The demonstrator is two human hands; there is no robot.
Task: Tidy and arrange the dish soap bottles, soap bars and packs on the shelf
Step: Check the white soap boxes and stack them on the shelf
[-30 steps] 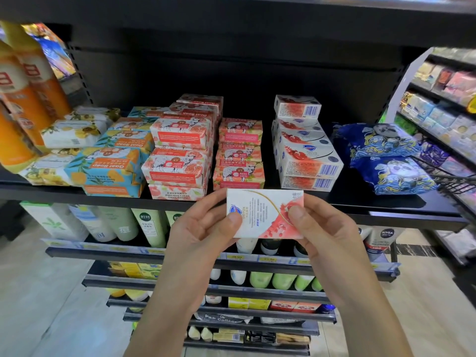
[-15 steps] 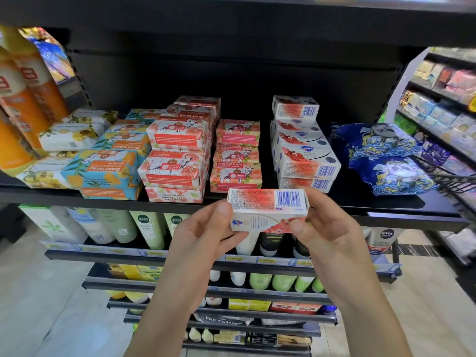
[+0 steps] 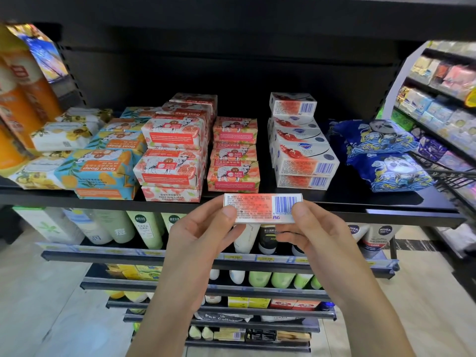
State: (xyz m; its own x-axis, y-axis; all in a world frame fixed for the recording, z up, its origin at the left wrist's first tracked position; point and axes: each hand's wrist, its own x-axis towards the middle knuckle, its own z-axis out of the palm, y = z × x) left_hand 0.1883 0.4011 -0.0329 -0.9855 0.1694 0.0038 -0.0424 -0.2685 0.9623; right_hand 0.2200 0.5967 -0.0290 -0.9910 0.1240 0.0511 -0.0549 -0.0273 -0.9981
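I hold a white and red soap box with its barcode side up, just in front of the black shelf's front edge. My left hand pinches its left end, thumb on top. My right hand pinches its right end. On the shelf behind it stands a stack of matching white soap boxes. Left of that stack are pink goat soap packs, taller pomegranate goat soap packs, and blue-orange goat soap packs.
White-yellow soap packs and orange bottles fill the shelf's left end. Blue panda-print packs lie at the right, beside a wire basket. Lower shelves hold tubes and bottles. Another stocked shelf stands at far right.
Both hands have turned the soap box from its front face to its barcode side and lifted it closer to the shelf edge.
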